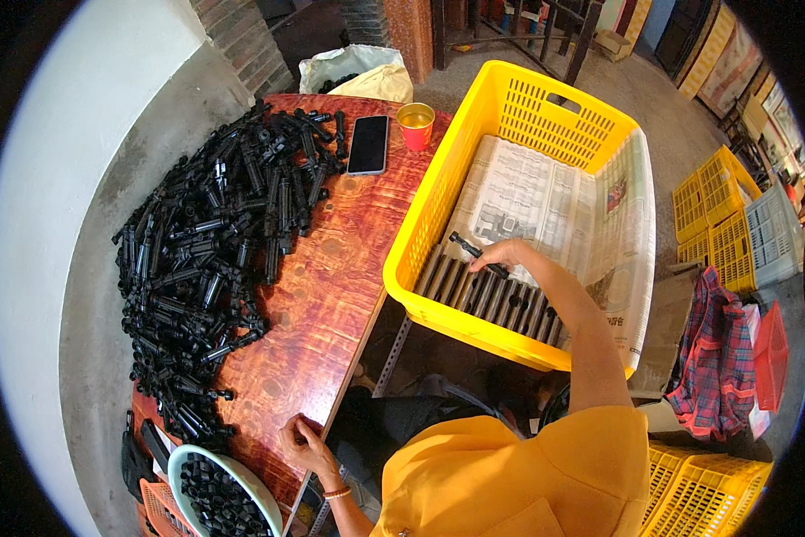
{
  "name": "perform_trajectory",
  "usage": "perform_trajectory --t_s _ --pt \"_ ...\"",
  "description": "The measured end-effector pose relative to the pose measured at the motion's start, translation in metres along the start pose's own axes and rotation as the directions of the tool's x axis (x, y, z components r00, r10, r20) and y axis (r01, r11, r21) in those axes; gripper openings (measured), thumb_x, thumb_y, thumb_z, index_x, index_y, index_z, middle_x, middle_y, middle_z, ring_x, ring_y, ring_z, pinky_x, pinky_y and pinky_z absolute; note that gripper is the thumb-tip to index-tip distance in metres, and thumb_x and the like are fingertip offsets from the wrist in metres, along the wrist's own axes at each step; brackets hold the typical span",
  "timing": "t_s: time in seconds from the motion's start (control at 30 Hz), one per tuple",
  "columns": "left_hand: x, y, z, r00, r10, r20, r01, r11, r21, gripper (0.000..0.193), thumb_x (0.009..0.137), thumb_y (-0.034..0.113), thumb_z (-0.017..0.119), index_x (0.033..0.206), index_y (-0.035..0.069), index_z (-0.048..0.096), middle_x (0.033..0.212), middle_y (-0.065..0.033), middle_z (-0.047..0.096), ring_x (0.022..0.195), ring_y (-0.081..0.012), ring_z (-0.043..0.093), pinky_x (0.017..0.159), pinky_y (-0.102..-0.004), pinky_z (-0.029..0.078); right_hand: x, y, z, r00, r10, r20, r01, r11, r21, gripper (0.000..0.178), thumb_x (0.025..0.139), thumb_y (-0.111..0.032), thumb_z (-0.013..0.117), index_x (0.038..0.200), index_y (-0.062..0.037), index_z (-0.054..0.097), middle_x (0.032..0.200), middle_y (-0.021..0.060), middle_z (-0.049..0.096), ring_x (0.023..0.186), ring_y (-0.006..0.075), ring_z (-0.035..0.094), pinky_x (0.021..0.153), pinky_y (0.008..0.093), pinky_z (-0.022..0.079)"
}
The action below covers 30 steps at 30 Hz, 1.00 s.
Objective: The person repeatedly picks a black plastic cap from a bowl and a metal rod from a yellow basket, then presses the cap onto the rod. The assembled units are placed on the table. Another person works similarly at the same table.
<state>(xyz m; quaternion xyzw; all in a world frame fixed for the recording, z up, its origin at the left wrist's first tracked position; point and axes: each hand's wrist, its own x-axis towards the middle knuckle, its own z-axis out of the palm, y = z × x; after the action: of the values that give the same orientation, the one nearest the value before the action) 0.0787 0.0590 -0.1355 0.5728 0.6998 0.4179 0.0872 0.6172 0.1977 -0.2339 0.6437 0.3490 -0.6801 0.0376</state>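
My right hand (501, 256) reaches into a yellow plastic crate (474, 148) lined with newspaper (545, 192) and holds a black tube-shaped part (470, 248) just above a row of several like parts (492, 297) laid side by side along the crate's near wall. My left hand (302, 443) rests on the near edge of a reddish wooden table (322, 304), fingers curled, holding nothing that I can see. A big heap of the same black parts (210, 242) covers the table's left side.
A white bowl of small black caps (212, 497) sits at the table's near corner beside an orange basket (156, 512). A phone (368, 144) and a red cup (416, 125) lie at the far end. More yellow crates (715, 215) and a plaid cloth (715, 358) are at right.
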Motion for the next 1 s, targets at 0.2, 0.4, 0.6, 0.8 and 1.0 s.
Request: perform_trajectory --t_s 0.2,0.4,0.6,0.8,1.0 --pt "0.000 0.009 -0.003 1.000 -0.010 0.020 0.010 0.999 -0.033 0.017 0.090 0.012 0.057 0.083 -0.003 0.061 0.075 -0.0109 0.057 0.069 -0.0226 0.054 0.065 -0.0341 0.043 -0.007 -0.016 0.004 0.999 0.047 0.000 -0.046 0.996 -0.079 0.071 0.082 -0.049 0.064 0.138 -0.0136 0.039 0.149 0.0178 0.020 0.137 0.0355 0.014 0.103 0.0579 0.026" --pt "-0.002 0.000 0.000 1.000 0.021 -0.014 -0.021 1.000 -0.023 0.016 0.089 0.012 0.057 0.083 -0.003 0.061 0.074 -0.0104 0.056 0.068 -0.0227 0.053 0.064 -0.0351 0.043 -0.011 -0.014 0.023 0.997 -0.005 -0.079 0.021 0.978 0.208 0.061 0.083 -0.037 0.068 0.128 -0.0049 0.043 0.132 0.0163 0.039 0.111 0.0292 0.049 0.073 0.0377 0.059" --pt "-0.004 -0.003 0.001 0.999 -0.020 -0.030 0.018 0.997 -0.070 0.015 0.089 0.012 0.058 0.084 -0.001 0.063 0.072 -0.0090 0.055 0.061 -0.0200 0.050 0.056 -0.0325 0.040 -0.032 -0.019 0.040 0.975 -0.054 -0.216 0.105 0.966 0.235 0.042 0.081 -0.029 0.071 0.109 -0.0059 0.051 0.096 0.0076 0.052 0.085 0.0195 0.057 0.059 0.0346 0.058" --pt "-0.003 -0.010 0.003 0.998 0.033 -0.056 -0.038 0.995 -0.093 0.013 0.088 0.011 0.058 0.084 0.000 0.064 0.069 -0.0072 0.054 0.058 -0.0175 0.049 0.052 -0.0301 0.038 -0.057 -0.019 0.035 0.948 -0.121 -0.293 0.199 0.947 0.252 0.039 0.082 -0.024 0.071 0.107 -0.0083 0.046 0.090 0.0042 0.048 0.074 0.0161 0.055 0.053 0.0300 0.056" --pt "-0.003 0.004 -0.001 0.994 0.060 -0.095 -0.069 0.993 -0.097 0.009 0.087 0.008 0.059 0.083 0.001 0.064 0.068 -0.0066 0.053 0.055 -0.0167 0.048 0.050 -0.0289 0.037 -0.110 -0.025 0.019 0.872 -0.170 -0.458 0.308 0.919 0.245 0.037 0.080 -0.018 0.072 0.104 -0.0082 0.046 0.089 0.0064 0.052 0.068 0.0145 0.057 0.044 0.0265 0.052"
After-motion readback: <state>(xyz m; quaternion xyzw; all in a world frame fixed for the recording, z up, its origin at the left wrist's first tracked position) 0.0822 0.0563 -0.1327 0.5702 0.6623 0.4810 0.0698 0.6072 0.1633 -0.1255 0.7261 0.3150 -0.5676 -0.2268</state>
